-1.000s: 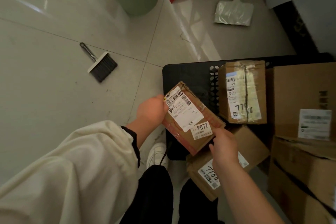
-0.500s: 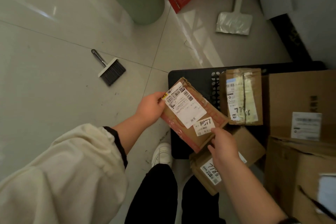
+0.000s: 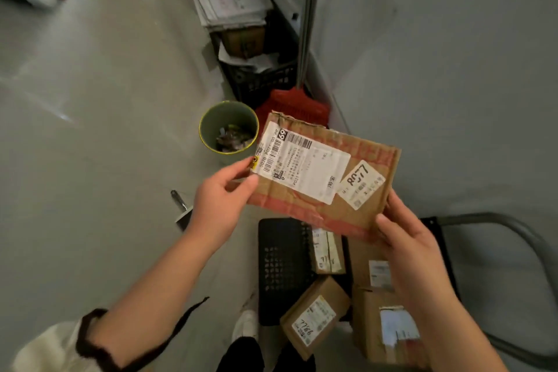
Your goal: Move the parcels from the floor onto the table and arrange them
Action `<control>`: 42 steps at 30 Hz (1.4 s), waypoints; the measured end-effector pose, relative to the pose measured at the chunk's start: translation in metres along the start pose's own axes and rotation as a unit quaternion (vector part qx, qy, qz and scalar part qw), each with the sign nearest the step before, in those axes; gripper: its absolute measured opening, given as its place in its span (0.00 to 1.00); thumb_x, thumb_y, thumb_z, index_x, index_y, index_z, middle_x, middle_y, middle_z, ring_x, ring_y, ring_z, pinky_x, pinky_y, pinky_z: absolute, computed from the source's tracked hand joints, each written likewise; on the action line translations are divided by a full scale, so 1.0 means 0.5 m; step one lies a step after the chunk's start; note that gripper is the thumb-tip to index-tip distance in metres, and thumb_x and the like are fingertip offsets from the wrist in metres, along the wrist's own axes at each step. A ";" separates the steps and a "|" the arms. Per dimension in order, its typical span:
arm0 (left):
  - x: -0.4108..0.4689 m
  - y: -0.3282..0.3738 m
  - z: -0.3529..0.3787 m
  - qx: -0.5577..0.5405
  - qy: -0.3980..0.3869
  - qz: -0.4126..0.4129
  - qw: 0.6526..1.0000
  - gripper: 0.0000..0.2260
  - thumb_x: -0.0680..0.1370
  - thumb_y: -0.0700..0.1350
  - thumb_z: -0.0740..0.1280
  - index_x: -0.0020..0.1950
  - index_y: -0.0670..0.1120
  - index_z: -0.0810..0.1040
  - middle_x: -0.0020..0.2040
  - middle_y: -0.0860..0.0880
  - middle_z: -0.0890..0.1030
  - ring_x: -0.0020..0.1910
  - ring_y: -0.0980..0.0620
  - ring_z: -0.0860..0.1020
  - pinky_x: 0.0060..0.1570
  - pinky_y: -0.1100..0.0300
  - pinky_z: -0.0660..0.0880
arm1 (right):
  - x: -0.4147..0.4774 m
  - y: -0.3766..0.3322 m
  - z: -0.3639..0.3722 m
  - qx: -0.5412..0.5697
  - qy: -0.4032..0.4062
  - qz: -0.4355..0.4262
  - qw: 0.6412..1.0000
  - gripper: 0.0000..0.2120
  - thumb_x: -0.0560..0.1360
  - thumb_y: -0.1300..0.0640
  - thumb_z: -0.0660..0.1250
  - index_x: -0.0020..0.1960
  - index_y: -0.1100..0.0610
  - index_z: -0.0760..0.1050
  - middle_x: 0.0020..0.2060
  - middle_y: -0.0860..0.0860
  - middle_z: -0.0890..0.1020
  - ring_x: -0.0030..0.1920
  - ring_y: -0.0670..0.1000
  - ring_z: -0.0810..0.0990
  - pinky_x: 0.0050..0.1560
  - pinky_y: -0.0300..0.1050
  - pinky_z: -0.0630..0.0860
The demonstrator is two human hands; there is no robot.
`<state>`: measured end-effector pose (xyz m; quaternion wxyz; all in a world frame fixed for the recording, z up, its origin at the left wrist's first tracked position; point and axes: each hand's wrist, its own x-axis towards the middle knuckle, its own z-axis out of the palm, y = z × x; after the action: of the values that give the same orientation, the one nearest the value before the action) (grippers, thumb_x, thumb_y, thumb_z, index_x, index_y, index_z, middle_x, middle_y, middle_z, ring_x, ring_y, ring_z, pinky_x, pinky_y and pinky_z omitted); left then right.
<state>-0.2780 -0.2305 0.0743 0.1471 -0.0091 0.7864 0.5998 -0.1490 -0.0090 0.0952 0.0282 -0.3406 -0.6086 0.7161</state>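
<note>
The carrying step is in hand: the flat parcel (image 3: 324,174) is up in the air, its left edge pinched by the left hand (image 3: 217,205), its lower right corner grasped in the fingers (image 3: 398,208) of the right hand (image 3: 413,248). Next, I judge, comes a turn toward the desk, which is out of view. Below the fingers more parcels (image 3: 314,315) lie on and beside a black perforated platform (image 3: 280,266); the green bin (image 3: 223,115) just beyond the left fingers holds scraps (image 3: 232,139)

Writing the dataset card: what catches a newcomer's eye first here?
A flat brown cardboard parcel with white labels, held up mid-frame: the left hand grips its left edge, the right hand its lower right corner. Behind it sit a round green bin with a yellow rim and a red broom.
</note>
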 end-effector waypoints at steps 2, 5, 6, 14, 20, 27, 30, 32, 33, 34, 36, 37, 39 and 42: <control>-0.039 0.116 -0.034 -0.030 0.012 0.038 0.999 0.15 0.75 0.42 0.69 0.52 0.64 0.78 0.48 0.60 0.83 0.46 0.63 0.80 0.46 0.68 0.76 | -0.055 -0.098 -0.003 0.008 -0.008 -0.039 0.999 0.20 0.78 0.62 0.61 0.59 0.39 0.77 0.55 0.44 0.83 0.55 0.46 0.81 0.47 0.41 0.80; -0.104 0.242 -0.080 -0.080 0.021 0.074 0.994 0.13 0.75 0.42 0.69 0.51 0.61 0.79 0.48 0.56 0.84 0.46 0.62 0.81 0.43 0.72 0.75 | -0.145 -0.207 0.000 0.041 -0.026 -0.082 0.995 0.18 0.75 0.59 0.64 0.59 0.41 0.78 0.55 0.47 0.82 0.56 0.49 0.81 0.48 0.42 0.80; -0.125 0.273 -0.094 -0.099 0.025 0.082 0.991 0.13 0.75 0.41 0.69 0.51 0.61 0.79 0.47 0.56 0.84 0.46 0.62 0.81 0.43 0.71 0.75 | -0.176 -0.236 0.006 0.050 -0.033 -0.101 0.993 0.18 0.73 0.56 0.64 0.59 0.40 0.78 0.56 0.47 0.82 0.56 0.49 0.81 0.48 0.41 0.80; -0.228 0.396 -0.177 -0.175 0.000 0.113 0.978 0.12 0.77 0.42 0.67 0.53 0.59 0.80 0.47 0.55 0.85 0.47 0.55 0.83 0.43 0.67 0.78 | -0.344 -0.345 0.058 0.065 -0.035 -0.201 0.977 0.17 0.75 0.57 0.61 0.59 0.40 0.78 0.55 0.46 0.82 0.54 0.46 0.81 0.46 0.36 0.78; -0.265 0.460 -0.229 -0.175 0.026 0.167 0.970 0.13 0.77 0.41 0.67 0.51 0.61 0.79 0.47 0.52 0.84 0.45 0.58 0.83 0.39 0.69 0.76 | -0.386 -0.386 0.096 0.126 -0.036 -0.210 0.969 0.18 0.79 0.62 0.57 0.56 0.44 0.80 0.53 0.48 0.84 0.51 0.47 0.83 0.43 0.37 0.79; -0.358 0.561 -0.231 0.114 0.123 0.428 0.888 0.14 0.74 0.53 0.65 0.57 0.50 0.79 0.55 0.52 0.81 0.52 0.53 0.77 0.52 0.62 0.72 | -0.342 -0.373 0.127 0.328 -0.034 -0.061 0.942 0.18 0.81 0.62 0.49 0.62 0.52 0.74 0.58 0.57 0.81 0.57 0.57 0.80 0.55 0.54 0.78; -0.401 0.582 -0.202 0.208 0.145 0.496 0.830 0.16 0.73 0.54 0.66 0.54 0.46 0.82 0.55 0.51 0.82 0.49 0.51 0.76 0.50 0.63 0.70 | -0.326 -0.346 0.158 0.384 -0.052 -0.002 0.922 0.19 0.81 0.61 0.48 0.67 0.56 0.70 0.62 0.61 0.76 0.63 0.61 0.73 0.66 0.61 0.66; -0.417 0.582 -0.189 0.223 0.147 0.516 0.814 0.15 0.72 0.53 0.68 0.53 0.46 0.84 0.54 0.50 0.83 0.47 0.50 0.75 0.47 0.59 0.74 | -0.324 -0.334 0.178 0.394 -0.066 0.015 0.917 0.19 0.80 0.62 0.48 0.65 0.58 0.72 0.60 0.62 0.77 0.62 0.62 0.74 0.65 0.62 0.66; -0.419 0.581 -0.188 0.224 0.150 0.520 0.810 0.15 0.72 0.53 0.68 0.52 0.45 0.84 0.54 0.50 0.83 0.46 0.50 0.75 0.46 0.58 0.75 | -0.325 -0.331 0.185 0.398 -0.069 0.021 0.914 0.18 0.80 0.62 0.49 0.64 0.58 0.73 0.59 0.62 0.78 0.61 0.62 0.75 0.63 0.62 0.69; -0.419 0.580 -0.190 0.223 0.153 0.519 0.811 0.15 0.71 0.52 0.69 0.52 0.45 0.84 0.54 0.50 0.83 0.46 0.50 0.75 0.46 0.58 0.75 | -0.326 -0.331 0.189 0.402 -0.073 0.024 0.912 0.18 0.80 0.62 0.49 0.63 0.57 0.73 0.58 0.62 0.79 0.59 0.61 0.76 0.60 0.61 0.72; -0.416 0.583 -0.203 0.217 0.153 0.511 0.817 0.15 0.72 0.53 0.68 0.52 0.46 0.84 0.54 0.50 0.83 0.47 0.50 0.75 0.47 0.61 0.73 | -0.330 -0.338 0.189 0.407 -0.074 0.020 0.910 0.18 0.80 0.62 0.49 0.64 0.57 0.72 0.58 0.61 0.79 0.58 0.60 0.77 0.55 0.58 0.76; -0.413 0.587 -0.211 0.211 0.151 0.509 0.821 0.16 0.72 0.54 0.67 0.52 0.46 0.83 0.54 0.51 0.83 0.47 0.51 0.76 0.48 0.65 0.71 | -0.333 -0.346 0.186 0.409 -0.072 0.012 0.910 0.19 0.81 0.61 0.48 0.65 0.57 0.71 0.59 0.61 0.78 0.59 0.60 0.77 0.55 0.57 0.76; -0.406 0.594 -0.229 0.181 0.141 0.498 0.836 0.16 0.72 0.55 0.65 0.53 0.47 0.82 0.55 0.53 0.81 0.50 0.53 0.76 0.51 0.69 0.68 | -0.348 -0.372 0.176 0.405 -0.062 -0.020 0.912 0.19 0.81 0.61 0.47 0.66 0.56 0.70 0.58 0.59 0.79 0.58 0.59 0.79 0.55 0.57 0.76; -0.385 0.604 -0.263 0.082 0.119 0.437 0.888 0.12 0.73 0.55 0.65 0.56 0.57 0.78 0.54 0.65 0.77 0.53 0.58 0.76 0.51 0.67 0.73 | -0.391 -0.436 0.160 0.375 -0.040 -0.096 0.921 0.18 0.81 0.63 0.49 0.60 0.54 0.75 0.49 0.56 0.84 0.46 0.54 0.84 0.43 0.50 0.82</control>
<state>-0.1802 -0.3014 0.4361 -0.2249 0.2761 0.7687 0.5314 -0.1227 -0.1101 0.3802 0.1984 -0.2159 -0.3258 0.8988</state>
